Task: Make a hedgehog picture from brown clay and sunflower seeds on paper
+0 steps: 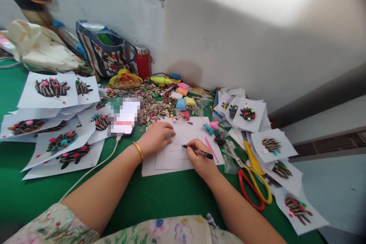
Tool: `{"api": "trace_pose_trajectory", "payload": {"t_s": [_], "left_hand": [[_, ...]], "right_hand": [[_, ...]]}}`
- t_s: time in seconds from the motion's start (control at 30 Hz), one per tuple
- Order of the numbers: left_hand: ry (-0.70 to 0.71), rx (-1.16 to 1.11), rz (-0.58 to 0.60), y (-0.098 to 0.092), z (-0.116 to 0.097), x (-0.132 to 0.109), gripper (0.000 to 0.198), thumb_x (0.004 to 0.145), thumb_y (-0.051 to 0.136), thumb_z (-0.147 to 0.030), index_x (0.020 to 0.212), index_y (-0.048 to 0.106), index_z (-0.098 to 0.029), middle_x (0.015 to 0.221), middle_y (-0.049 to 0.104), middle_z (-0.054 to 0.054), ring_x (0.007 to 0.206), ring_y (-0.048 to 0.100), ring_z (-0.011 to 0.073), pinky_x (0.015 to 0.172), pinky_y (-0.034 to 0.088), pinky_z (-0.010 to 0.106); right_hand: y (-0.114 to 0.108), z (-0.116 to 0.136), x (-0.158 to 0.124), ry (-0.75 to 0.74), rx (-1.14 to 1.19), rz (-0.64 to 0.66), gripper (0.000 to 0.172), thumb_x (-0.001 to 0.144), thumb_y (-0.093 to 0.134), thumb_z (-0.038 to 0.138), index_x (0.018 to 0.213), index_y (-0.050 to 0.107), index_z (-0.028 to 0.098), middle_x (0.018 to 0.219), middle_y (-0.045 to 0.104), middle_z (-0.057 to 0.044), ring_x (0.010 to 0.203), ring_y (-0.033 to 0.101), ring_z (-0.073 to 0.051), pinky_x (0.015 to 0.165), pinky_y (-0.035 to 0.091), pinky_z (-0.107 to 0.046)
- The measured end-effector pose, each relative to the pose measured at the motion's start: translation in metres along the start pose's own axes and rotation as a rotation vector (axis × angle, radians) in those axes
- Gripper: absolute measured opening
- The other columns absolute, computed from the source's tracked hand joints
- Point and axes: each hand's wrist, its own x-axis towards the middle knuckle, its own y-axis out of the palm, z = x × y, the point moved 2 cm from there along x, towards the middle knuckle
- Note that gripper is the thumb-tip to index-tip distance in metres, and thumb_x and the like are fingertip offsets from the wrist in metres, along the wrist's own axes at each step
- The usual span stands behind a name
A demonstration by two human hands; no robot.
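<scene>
My right hand [200, 158] grips a black pen [203, 154], its tip on a white sheet of paper [171, 164] that bears a faint line drawing. Flat on the left part of that paper rests my left hand [157, 137], fingers apart and a gold bangle at its wrist. More sheets lie beneath. Just right of the pen there is a pink strip [211, 149] on the paper. Lumps of blue clay [210, 128] and pink clay [214, 125] sit at the paper's upper right. A lit phone [124, 116] on a cable lies left of my left hand.
Sunflower seeds [154, 106] are heaped behind the paper, near several coloured clay blocks [180, 103]. Sheets with seed-covered animal figures [53, 87] pile up at left and right. Red and yellow scissors [251, 188] lie at right. A red flask [143, 63] and bags [104, 51] stand by the wall.
</scene>
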Motion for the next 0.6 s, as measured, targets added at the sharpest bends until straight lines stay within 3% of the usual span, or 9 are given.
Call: {"api": "trace_pose_trajectory", "payload": {"t_s": [0.6], "left_hand": [[-0.003,-0.011,-0.002,-0.0015,-0.0003,-0.0007,0.026,0.082,0.069,-0.023,0.107,0.073,-0.026,0.121,0.066,0.005,0.115,0.057,0.0262,0.103,0.041,0.042]], "right_hand": [[-0.0014,-0.0008,0.0026,0.003,-0.021,-0.013,0.013,0.081,0.053,0.026,0.087,0.064,0.022,0.073,0.064,0.0,0.066,0.058,-0.017,0.061,0.043,-0.027]]}}
